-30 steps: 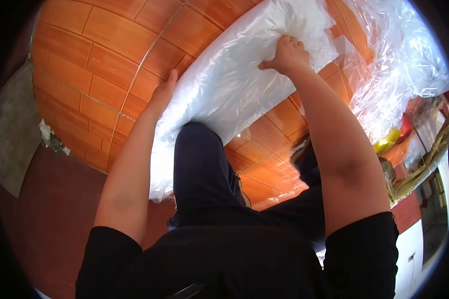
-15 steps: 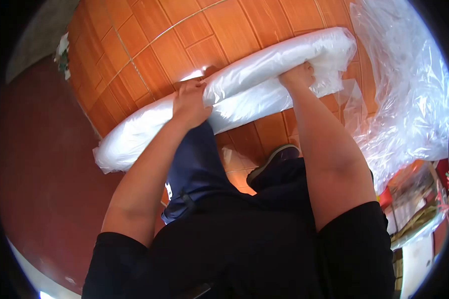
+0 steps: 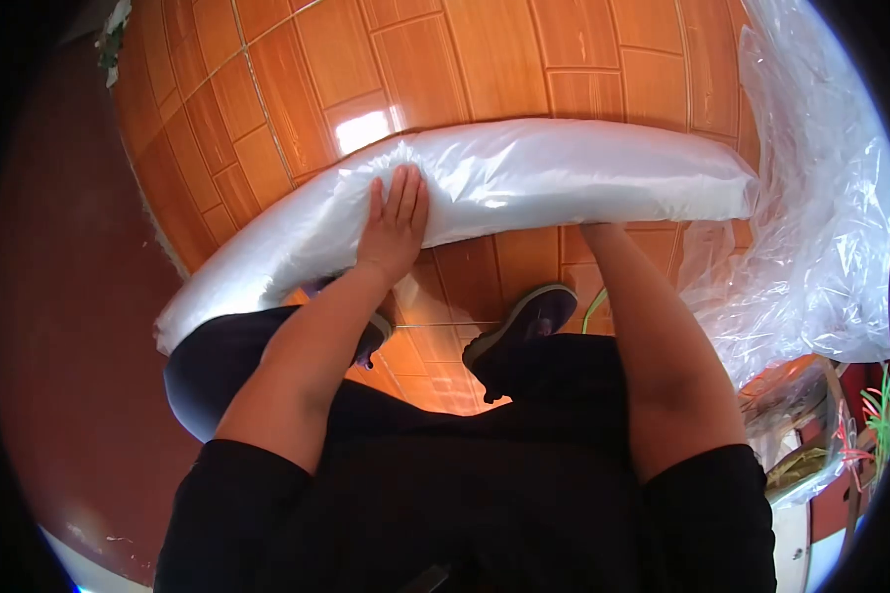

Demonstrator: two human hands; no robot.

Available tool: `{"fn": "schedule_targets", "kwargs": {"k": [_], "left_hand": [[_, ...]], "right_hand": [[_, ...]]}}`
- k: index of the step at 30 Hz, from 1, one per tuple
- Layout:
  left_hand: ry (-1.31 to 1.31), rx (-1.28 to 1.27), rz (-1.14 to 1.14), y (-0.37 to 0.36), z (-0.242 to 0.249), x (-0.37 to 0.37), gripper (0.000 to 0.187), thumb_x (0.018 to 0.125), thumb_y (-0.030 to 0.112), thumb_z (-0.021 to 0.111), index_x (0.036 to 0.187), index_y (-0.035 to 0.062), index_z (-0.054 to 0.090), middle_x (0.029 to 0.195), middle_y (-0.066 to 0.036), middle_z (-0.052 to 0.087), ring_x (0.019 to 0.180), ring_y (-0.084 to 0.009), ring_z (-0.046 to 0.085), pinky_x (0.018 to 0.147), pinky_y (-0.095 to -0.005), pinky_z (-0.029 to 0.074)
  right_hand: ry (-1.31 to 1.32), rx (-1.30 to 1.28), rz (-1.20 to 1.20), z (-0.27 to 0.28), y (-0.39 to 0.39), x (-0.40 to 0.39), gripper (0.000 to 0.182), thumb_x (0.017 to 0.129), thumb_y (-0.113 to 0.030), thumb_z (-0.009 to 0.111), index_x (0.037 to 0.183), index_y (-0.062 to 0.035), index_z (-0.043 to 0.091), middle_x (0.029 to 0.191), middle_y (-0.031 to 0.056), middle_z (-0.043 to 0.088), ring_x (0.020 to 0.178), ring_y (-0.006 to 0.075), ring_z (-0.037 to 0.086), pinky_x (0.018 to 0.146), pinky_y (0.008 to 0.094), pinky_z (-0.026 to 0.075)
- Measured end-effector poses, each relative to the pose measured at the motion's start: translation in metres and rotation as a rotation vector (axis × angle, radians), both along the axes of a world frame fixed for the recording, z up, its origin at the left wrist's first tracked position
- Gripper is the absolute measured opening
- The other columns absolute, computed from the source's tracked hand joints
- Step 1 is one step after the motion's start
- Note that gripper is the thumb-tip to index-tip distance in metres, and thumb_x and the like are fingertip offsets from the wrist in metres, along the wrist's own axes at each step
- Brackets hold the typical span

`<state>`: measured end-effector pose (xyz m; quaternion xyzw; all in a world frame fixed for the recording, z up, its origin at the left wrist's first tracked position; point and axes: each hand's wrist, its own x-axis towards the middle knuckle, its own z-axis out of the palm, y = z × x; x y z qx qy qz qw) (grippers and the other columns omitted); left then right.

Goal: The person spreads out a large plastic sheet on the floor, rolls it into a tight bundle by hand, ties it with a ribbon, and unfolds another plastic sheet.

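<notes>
A long bundle of shiny, translucent plastic film [image 3: 583, 173] stretches across the tiled floor in front of me, bowed towards the far side. My left hand [image 3: 396, 222] lies on top of it left of its middle, fingers straight and nearly together, palm on the film. At the bundle's near edge, right of the middle, my right hand [image 3: 600, 230] goes underneath. Its fingers are hidden by the bundle, so what they hold does not show.
A heap of loose clear plastic sheeting [image 3: 811, 198] spreads along the right. Below it are assorted items with green and red strands [image 3: 878, 420]. A dark red surface [image 3: 59, 316] borders the orange tiles [image 3: 485, 59] on the left. My shoes [image 3: 524, 321] stand near the bundle.
The folded layers at the right have come together into one thicker bundle. My right hand has gone from inside the fold to underneath. My left fingers have straightened; my left knee has swung outward.
</notes>
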<state>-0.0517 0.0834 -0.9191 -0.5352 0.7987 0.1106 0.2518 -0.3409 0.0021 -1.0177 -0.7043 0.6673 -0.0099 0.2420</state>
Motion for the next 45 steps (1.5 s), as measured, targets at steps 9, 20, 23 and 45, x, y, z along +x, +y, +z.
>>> {"fn": "schedule_targets", "kwargs": {"k": [9,20,23,45], "left_hand": [[0.195,0.123,-0.266,-0.081,0.018,0.048,0.064,0.077,0.014,0.047,0.132,-0.0078,0.024,0.144,-0.021,0.012,0.135,-0.0328,0.005,0.107,-0.0516,0.005],[0.241,0.051,-0.391,-0.117,0.021,0.074,0.061,0.081,0.012,0.042,0.138,0.0061,0.022,0.147,-0.005,0.015,0.136,-0.0185,0.010,0.109,-0.0434,0.006],[0.332,-0.038,-0.297,-0.103,0.020,0.079,0.053,0.083,0.013,0.041,0.135,0.0081,0.030,0.145,-0.005,0.021,0.135,-0.0190,0.017,0.109,-0.0437,0.010],[1.088,0.090,1.103,-0.207,-0.042,0.323,0.058,0.080,0.041,0.054,0.128,0.0110,0.040,0.131,-0.012,0.041,0.125,-0.0264,0.031,0.105,-0.0354,0.024]], "right_hand": [[-0.194,0.439,0.749,0.215,-0.028,-0.006,0.062,0.062,-0.032,0.075,0.115,-0.0120,0.051,0.126,0.0138,0.044,0.120,0.0307,0.038,0.096,0.0445,0.034],[0.432,0.051,0.667,0.116,-0.020,0.021,0.072,0.079,-0.036,0.056,0.140,-0.0227,0.019,0.146,0.0122,0.010,0.135,0.0355,0.005,0.104,0.0573,0.007],[0.402,0.082,0.673,0.114,-0.020,0.021,0.074,0.078,-0.030,0.054,0.141,-0.0200,0.016,0.147,0.0132,0.004,0.135,0.0356,0.003,0.104,0.0568,0.008],[-0.641,-0.226,0.681,0.100,-0.199,0.469,0.092,0.060,-0.048,0.070,0.134,-0.0103,0.031,0.134,0.0223,0.032,0.124,0.0424,0.028,0.099,0.0530,0.022]]}}
